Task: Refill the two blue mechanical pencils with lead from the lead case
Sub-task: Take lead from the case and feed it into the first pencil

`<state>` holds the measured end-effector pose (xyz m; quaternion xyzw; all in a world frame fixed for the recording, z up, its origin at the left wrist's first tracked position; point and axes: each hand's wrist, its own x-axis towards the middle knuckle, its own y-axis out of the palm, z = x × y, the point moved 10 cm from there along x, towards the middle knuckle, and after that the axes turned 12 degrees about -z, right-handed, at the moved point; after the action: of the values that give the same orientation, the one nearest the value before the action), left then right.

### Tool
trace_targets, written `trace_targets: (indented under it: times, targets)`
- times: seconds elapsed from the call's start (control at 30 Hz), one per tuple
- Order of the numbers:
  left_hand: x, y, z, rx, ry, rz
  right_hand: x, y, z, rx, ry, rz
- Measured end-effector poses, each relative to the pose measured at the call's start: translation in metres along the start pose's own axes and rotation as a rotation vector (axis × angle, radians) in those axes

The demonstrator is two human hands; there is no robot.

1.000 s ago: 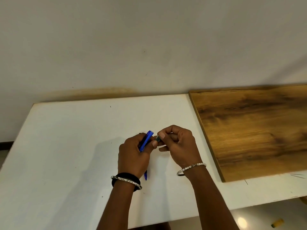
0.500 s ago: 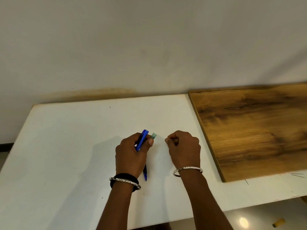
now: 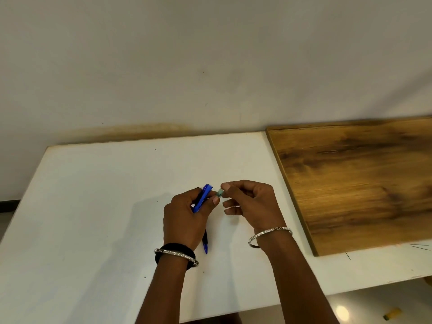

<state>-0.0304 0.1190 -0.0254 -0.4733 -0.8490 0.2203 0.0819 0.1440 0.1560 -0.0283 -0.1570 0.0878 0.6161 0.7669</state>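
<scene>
Gripping a blue mechanical pencil (image 3: 203, 197) in a closed fist, the left hand (image 3: 184, 218) sits over the white table (image 3: 93, 206) near its centre. The pencil's upper end projects from the fist toward 1 o'clock; its tip emerges below the palm toward 6 o'clock, close to the wrist bangle (image 3: 175, 254). A small pale teal piece (image 3: 220, 192), possibly the lead case, lies between both hands' fingertips. The right hand (image 3: 251, 202), at 3 o'clock of the left, pinches this piece with thumb and forefinger, remaining fingers curled. A wooden board (image 3: 355, 183) rests on the table's right portion, well apart.
</scene>
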Motion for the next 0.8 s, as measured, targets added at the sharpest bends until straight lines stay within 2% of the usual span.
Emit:
trace_targets:
  times: [0.13, 0.3, 0.47, 0.8]
  targets:
    - [-0.002, 0.000, -0.003, 0.012, 0.028, 0.014, -0.002, 0.006, -0.003, 0.048, -0.005, 0.100]
    - [0.001, -0.012, -0.007, -0.045, 0.011, -0.050, -0.008, 0.008, -0.018, 0.220, 0.205, 0.168]
    - [0.004, -0.020, -0.008, -0.192, -0.053, -0.108, -0.012, 0.010, -0.025, 0.352, 0.336, 0.158]
    - [0.004, -0.021, -0.010, -0.184, -0.031, -0.131, -0.015, 0.012, -0.025, 0.406, 0.384, 0.161]
